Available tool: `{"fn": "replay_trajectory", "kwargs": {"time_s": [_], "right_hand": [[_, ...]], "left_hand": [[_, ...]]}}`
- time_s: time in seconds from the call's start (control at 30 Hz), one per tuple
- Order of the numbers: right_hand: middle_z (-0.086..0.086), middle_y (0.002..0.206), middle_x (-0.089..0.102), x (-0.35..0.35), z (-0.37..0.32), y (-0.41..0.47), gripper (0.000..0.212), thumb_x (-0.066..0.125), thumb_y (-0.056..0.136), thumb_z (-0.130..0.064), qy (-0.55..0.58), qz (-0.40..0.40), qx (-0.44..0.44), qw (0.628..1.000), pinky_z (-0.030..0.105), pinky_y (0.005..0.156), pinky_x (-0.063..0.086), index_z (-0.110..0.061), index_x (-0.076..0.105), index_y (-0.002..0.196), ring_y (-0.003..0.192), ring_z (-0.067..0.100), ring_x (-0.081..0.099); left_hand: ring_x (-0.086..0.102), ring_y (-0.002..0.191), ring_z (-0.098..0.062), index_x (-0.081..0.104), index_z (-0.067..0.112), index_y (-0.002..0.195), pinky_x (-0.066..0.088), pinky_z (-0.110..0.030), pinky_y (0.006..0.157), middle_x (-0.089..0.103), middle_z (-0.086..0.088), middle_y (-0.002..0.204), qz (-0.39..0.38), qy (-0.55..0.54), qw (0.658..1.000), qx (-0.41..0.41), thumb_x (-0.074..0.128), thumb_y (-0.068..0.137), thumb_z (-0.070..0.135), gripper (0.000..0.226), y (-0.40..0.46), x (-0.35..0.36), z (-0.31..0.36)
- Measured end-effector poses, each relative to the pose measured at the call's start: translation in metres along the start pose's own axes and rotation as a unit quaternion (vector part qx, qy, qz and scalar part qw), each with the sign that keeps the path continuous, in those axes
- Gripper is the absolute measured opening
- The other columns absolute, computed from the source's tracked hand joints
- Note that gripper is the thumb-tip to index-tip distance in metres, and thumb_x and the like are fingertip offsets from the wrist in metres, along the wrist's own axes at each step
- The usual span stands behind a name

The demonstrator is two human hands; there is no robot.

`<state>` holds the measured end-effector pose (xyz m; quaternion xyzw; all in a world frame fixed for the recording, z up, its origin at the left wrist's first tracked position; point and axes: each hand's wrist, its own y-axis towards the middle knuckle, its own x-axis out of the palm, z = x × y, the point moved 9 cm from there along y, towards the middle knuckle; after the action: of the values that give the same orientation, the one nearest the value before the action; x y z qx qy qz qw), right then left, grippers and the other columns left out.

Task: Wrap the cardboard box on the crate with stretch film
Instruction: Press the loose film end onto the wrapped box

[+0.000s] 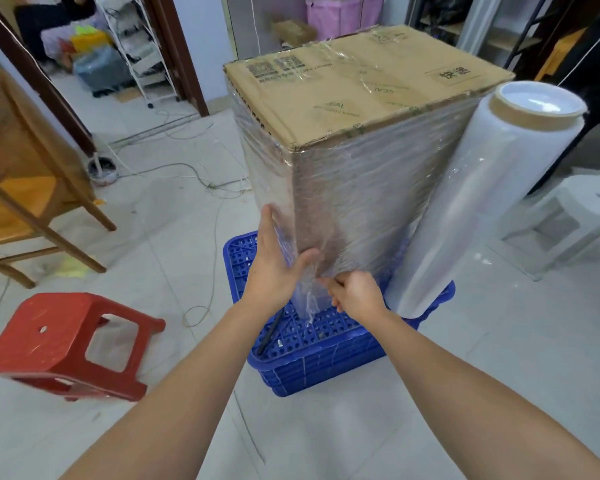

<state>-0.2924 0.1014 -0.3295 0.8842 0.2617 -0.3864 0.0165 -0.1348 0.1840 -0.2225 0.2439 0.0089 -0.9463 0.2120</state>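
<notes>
Open room: bare tiled floor [326, 427] lies below both forearms and out to the left of the left hand [274, 271], up to the red stool [70, 344] lying on its side well apart from it.
Edges: the near vertical corner of the cardboard box [354, 109] runs down between the two hands; the rim of the blue crate [312, 362] juts out beneath them toward the camera.
Left hand: wide, fingers straight and pointing up, palm pressed flat on the film-covered left face of the box near its bottom, thumb reaching across the corner.
Right hand [357, 294]: narrow, fingers curled, pinching a gathered tail of stretch film [307, 303] that hangs at the bottom of the corner, just beside the left thumb.
Box: upright on the crate, directly ahead of and above both hands; its sides are covered in layers of film, its top mostly bare cardboard.
Film roll [478, 199]: just right of the right hand, standing tilted on the crate's right edge, leaning against the box's right face; neither hand holds it.
Farther off: a white stool [568, 216] well right of the right hand; a wooden desk [21, 188] and loose cables [187, 174] well left of the left hand.
</notes>
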Motion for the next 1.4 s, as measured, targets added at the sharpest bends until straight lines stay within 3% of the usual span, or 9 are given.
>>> {"fn": "replay_trajectory", "kwargs": {"time_s": [0.13, 0.27, 0.4, 0.53, 0.7, 0.8, 0.97, 1.23, 1.4], "right_hand": [[-0.002, 0.065, 0.068, 0.010, 0.009, -0.005, 0.059, 0.053, 0.085, -0.078, 0.013, 0.028, 0.011, 0.999, 0.044, 0.064, 0.056, -0.022, 0.067, 0.073, 0.063, 0.018, 0.064], [-0.006, 0.064, 0.067, 0.013, -0.015, -0.002, 0.072, 0.053, 0.071, -0.090, -0.003, 0.028, -0.028, 0.999, 0.033, 0.061, 0.050, -0.020, 0.068, 0.072, 0.065, 0.013, 0.063], [0.005, 0.068, 0.069, 0.012, -0.022, 0.006, 0.033, 0.060, 0.097, -0.049, -0.095, 0.059, -0.119, 0.987, 0.037, 0.060, 0.049, -0.020, 0.074, 0.088, 0.067, 0.030, 0.064], [-0.002, 0.055, 0.055, -0.007, -0.014, 0.004, 0.033, 0.065, 0.096, -0.043, -0.073, 0.105, -0.138, 0.982, 0.033, 0.053, 0.039, -0.018, 0.070, 0.076, 0.054, 0.025, 0.052], [-0.007, 0.063, 0.058, 0.024, -0.017, 0.003, 0.062, 0.057, 0.075, -0.084, -0.215, -0.064, -0.098, 0.970, 0.031, 0.060, 0.047, -0.023, 0.057, 0.066, 0.064, 0.015, 0.056], [-0.007, 0.072, 0.058, 0.049, -0.021, 0.000, 0.058, 0.057, 0.078, -0.083, -0.293, -0.098, -0.078, 0.948, 0.033, 0.068, 0.053, -0.026, 0.051, 0.068, 0.071, 0.016, 0.058], [-0.001, 0.072, 0.058, 0.047, -0.005, 0.002, 0.033, 0.052, 0.097, -0.042, -0.248, -0.055, -0.060, 0.965, 0.031, 0.059, 0.041, -0.019, 0.064, 0.078, 0.072, 0.024, 0.056], [0.002, 0.069, 0.066, 0.011, 0.014, 0.006, 0.020, 0.058, 0.093, -0.033, -0.188, 0.071, -0.067, 0.977, 0.034, 0.054, 0.044, -0.019, 0.067, 0.082, 0.065, 0.029, 0.060], [-0.008, 0.081, 0.071, 0.032, 0.018, 0.000, 0.033, 0.063, 0.082, -0.058, -0.134, 0.007, -0.078, 0.988, 0.033, 0.064, 0.052, -0.027, 0.065, 0.092, 0.072, 0.017, 0.064]], "left_hand": [[0.017, 0.156, -0.005, -0.007, 0.026, 0.165, 0.024, -0.036, 0.127, 0.013, 0.013, 0.172, -0.033, -0.054, 0.997, -0.050, 0.074, 0.087, 0.054, 0.116, -0.004, 0.019, -0.036], [0.030, 0.151, -0.002, 0.010, 0.030, 0.165, 0.030, -0.035, 0.124, 0.032, 0.015, 0.166, -0.012, -0.092, 0.993, -0.078, 0.078, 0.088, 0.050, 0.105, -0.005, 0.030, -0.054], [0.034, 0.146, 0.001, 0.014, 0.025, 0.165, 0.033, -0.034, 0.122, 0.036, 0.015, 0.163, -0.005, -0.092, 0.992, -0.088, 0.076, 0.088, 0.050, 0.102, -0.011, 0.035, -0.064], [0.033, 0.150, -0.003, 0.013, 0.031, 0.165, 0.035, -0.040, 0.123, 0.035, 0.015, 0.164, -0.025, -0.069, 0.992, -0.103, 0.078, 0.087, 0.042, 0.102, -0.015, 0.042, -0.083], [0.032, 0.153, -0.009, 0.005, 0.053, 0.160, 0.039, -0.039, 0.118, 0.034, 0.015, 0.165, -0.029, -0.025, 0.994, -0.099, 0.077, 0.094, 0.017, 0.105, -0.014, 0.048, -0.104], [0.032, 0.152, -0.007, 0.003, 0.057, 0.159, 0.042, -0.019, 0.105, 0.034, 0.017, 0.165, -0.027, -0.016, 0.995, -0.099, 0.075, 0.095, 0.017, 0.104, -0.015, 0.048, -0.111], [0.042, 0.145, -0.002, 0.006, 0.052, 0.161, 0.046, -0.037, 0.112, 0.034, 0.030, 0.160, -0.039, 0.020, 0.995, -0.092, 0.074, 0.097, 0.023, 0.098, -0.018, 0.047, -0.124], [0.047, 0.139, -0.008, 0.011, 0.039, 0.162, 0.052, -0.034, 0.101, 0.029, 0.017, 0.163, -0.014, 0.009, 0.995, -0.095, 0.084, 0.087, 0.030, 0.105, -0.015, 0.064, -0.130], [0.047, 0.139, -0.010, 0.014, 0.037, 0.161, 0.051, -0.041, 0.106, 0.030, 0.016, 0.158, 0.005, 0.001, 0.996, -0.095, 0.085, 0.081, 0.048, 0.108, -0.016, 0.065, -0.132]]}}
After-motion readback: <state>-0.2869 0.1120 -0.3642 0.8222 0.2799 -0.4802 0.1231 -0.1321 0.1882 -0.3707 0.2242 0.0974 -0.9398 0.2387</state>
